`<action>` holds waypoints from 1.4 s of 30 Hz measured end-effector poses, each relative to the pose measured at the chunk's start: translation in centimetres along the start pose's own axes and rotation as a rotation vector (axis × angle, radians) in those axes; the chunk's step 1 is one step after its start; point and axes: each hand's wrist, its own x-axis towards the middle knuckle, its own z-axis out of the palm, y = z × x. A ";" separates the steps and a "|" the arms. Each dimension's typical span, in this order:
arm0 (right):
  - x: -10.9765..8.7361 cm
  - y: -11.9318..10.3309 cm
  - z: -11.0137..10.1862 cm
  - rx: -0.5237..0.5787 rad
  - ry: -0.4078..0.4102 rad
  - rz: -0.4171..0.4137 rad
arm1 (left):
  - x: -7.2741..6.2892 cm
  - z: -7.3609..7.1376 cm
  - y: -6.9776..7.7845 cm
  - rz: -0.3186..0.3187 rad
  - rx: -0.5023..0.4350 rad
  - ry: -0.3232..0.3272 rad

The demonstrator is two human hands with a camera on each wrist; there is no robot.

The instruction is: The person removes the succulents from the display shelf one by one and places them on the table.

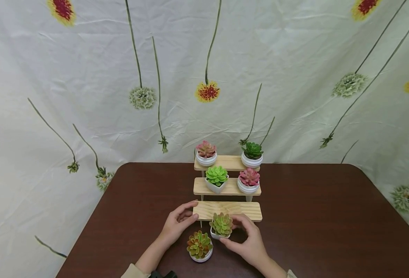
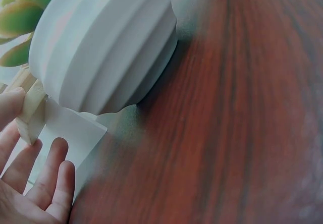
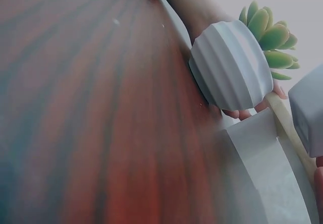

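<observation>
A three-tier wooden plant stand stands on the table. My left hand grips the left end of its lowest board, thumb on the front corner and index finger at the back; in the left wrist view the fingers spread around the board end. With its thumb and fingers, my right hand holds a green succulent in a white pot, at the front edge of that board. Just left of it, an orange-green succulent in a ribbed white pot sits on the table.
On the middle board are a bright green succulent and a deep pink one. The top board carries a pale pink succulent and a dark green one. A flower-print cloth hangs behind the dark brown table.
</observation>
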 end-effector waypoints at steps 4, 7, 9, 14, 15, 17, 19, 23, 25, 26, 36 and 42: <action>-0.3 0.1 -0.2 -0.010 -0.016 0.003 | 0.0 0.1 0.0 0.005 0.005 0.007; -0.6 0.2 -0.4 -0.018 -0.026 0.001 | 0.0 0.2 0.0 0.017 0.008 0.007; -0.7 0.2 -0.5 -0.018 -0.033 0.009 | 0.0 0.1 0.0 0.024 0.012 0.005; -1.0 0.2 -0.8 -0.020 -0.058 0.057 | 0.1 0.0 -0.2 0.032 0.019 -0.005; -1.1 0.2 -0.9 -0.021 -0.067 0.070 | 0.1 0.0 -0.2 0.038 0.019 -0.008; -1.2 0.1 -1.0 -0.020 -0.087 0.101 | 0.1 0.0 -0.4 0.046 0.023 -0.014; -1.3 0.2 -1.1 -0.027 -0.112 0.125 | 0.2 -0.1 -0.4 0.047 0.020 -0.017; -1.5 0.3 -1.3 -0.028 -0.159 0.143 | 0.1 0.0 -0.2 0.022 0.004 -0.016; -1.5 0.4 -1.4 -0.020 -0.174 0.137 | 0.1 0.0 -0.1 0.012 0.002 -0.014; -1.6 0.4 -1.4 -0.013 -0.179 0.136 | 0.1 0.0 0.0 0.010 0.003 -0.013; -1.9 0.4 -1.8 0.015 -0.239 0.169 | 0.1 0.0 0.1 0.027 -0.002 -0.012; -2.0 0.4 -1.9 0.029 -0.285 0.216 | 0.0 0.0 0.2 0.024 0.003 -0.011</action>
